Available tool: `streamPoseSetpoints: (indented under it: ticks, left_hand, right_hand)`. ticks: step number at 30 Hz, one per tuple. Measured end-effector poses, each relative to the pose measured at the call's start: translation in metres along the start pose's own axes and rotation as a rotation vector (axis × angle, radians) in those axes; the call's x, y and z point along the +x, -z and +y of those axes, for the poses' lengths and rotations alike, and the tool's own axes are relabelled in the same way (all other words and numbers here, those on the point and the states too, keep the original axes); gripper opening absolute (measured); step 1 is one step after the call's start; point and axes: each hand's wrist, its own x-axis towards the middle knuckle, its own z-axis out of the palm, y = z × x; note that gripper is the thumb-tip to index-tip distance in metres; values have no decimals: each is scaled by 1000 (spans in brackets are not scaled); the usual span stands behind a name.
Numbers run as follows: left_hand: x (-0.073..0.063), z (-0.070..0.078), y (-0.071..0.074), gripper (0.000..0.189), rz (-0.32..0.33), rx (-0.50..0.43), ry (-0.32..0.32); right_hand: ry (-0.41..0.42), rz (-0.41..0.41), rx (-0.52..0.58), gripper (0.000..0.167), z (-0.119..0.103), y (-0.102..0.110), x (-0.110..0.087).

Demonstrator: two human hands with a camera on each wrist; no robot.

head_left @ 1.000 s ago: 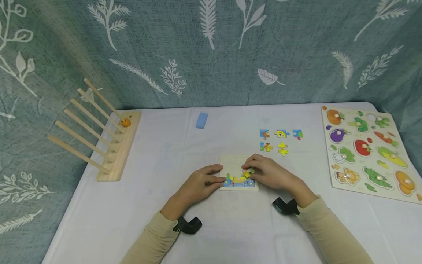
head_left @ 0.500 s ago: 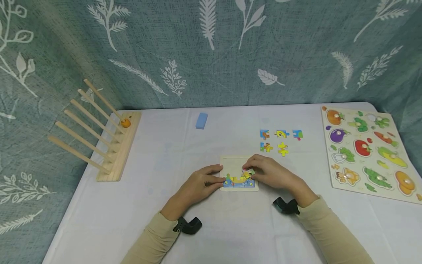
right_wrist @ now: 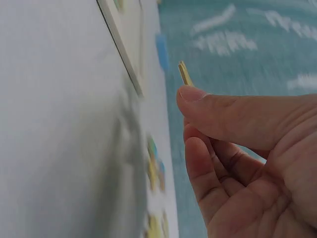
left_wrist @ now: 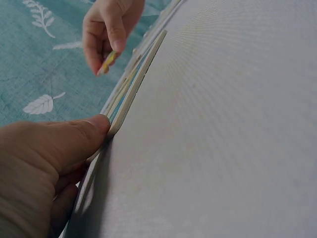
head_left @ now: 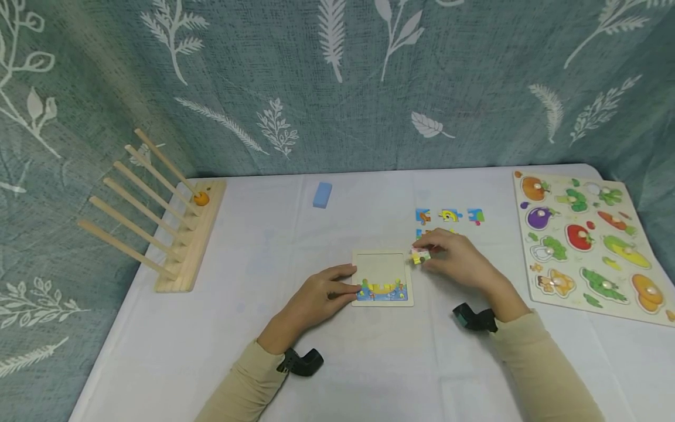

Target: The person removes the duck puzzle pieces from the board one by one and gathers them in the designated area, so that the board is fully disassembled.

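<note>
My right hand [head_left: 461, 261] pinches a jigsaw piece [head_left: 420, 255] with yellow, green and pink on it, just off the right edge of the puzzle tray [head_left: 382, 254]. In the right wrist view the piece [right_wrist: 184, 73] shows edge-on, raised above the table. Along the tray's lower part lies a row of fitted blue and yellow pieces [head_left: 382, 291]; bare wood shows above them. My left hand [head_left: 320, 296] grips the tray's left edge. The left wrist view shows the left thumb [left_wrist: 91, 131] on the tray's corner and the other fingers lower down, partly hidden.
Beyond the right hand lie several loose jigsaw pieces [head_left: 450, 215], the nearer ones partly covered by it. A vegetable peg board [head_left: 596, 246] lies at the right. At the left stands a wooden peg rack [head_left: 181, 258] with an orange bead; a blue block [head_left: 322, 194] lies at the back.
My right hand has lifted the jigsaw piece off the fitted row and moved it right and away, past the tray's edge. The left hand has stayed on the tray.
</note>
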Motion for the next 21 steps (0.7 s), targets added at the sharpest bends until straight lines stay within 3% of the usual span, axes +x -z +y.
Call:
streamPoseSetpoints:
  ticks: [11, 21]
  left_hand:
    - [0, 0, 0, 19, 14, 3, -10]
    - [1, 0, -2, 19, 28, 1, -19]
  right_hand:
    - [-179, 134, -16, 33, 42, 50, -20]
    - [-328, 136, -2, 34, 62, 57, -30]
